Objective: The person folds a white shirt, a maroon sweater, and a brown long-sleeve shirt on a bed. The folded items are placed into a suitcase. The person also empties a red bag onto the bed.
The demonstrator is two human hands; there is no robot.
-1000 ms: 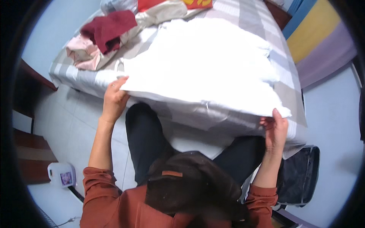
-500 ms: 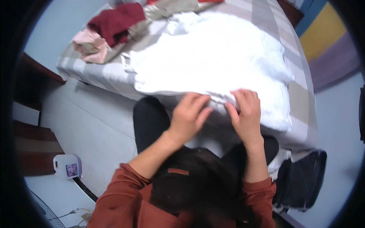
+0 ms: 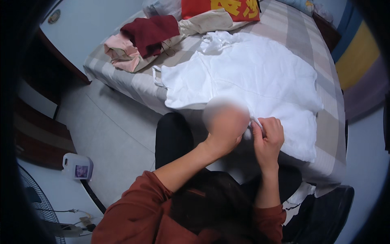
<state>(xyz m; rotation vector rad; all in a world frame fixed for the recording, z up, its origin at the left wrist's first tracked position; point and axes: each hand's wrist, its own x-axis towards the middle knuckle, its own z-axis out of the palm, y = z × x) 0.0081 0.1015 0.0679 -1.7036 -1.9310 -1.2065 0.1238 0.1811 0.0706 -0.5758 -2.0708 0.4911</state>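
A white garment (image 3: 260, 77) with stitched seams lies spread over the near part of a bed, a narrow strap loop sticking out at its left side. My right hand (image 3: 269, 136) pinches its near edge between thumb and fingers, lifting a small twisted bit of cloth. Beside it, on the left, my left hand (image 3: 227, 132) is at the same edge. A round blur covers its fingers, so their grip is hidden.
Maroon cloth (image 3: 152, 34), pink cloth (image 3: 122, 51) and a red bag (image 3: 243, 10) lie on the bed's striped sheet (image 3: 329, 134). A white jug (image 3: 77, 166) and a fan (image 3: 34, 195) stand at left. An open black case (image 3: 325, 215) is at lower right.
The view has shifted, so the bed and garment sit lower and further right. My left hand has turned and come closer to the right one, which still pinches the garment's edge.
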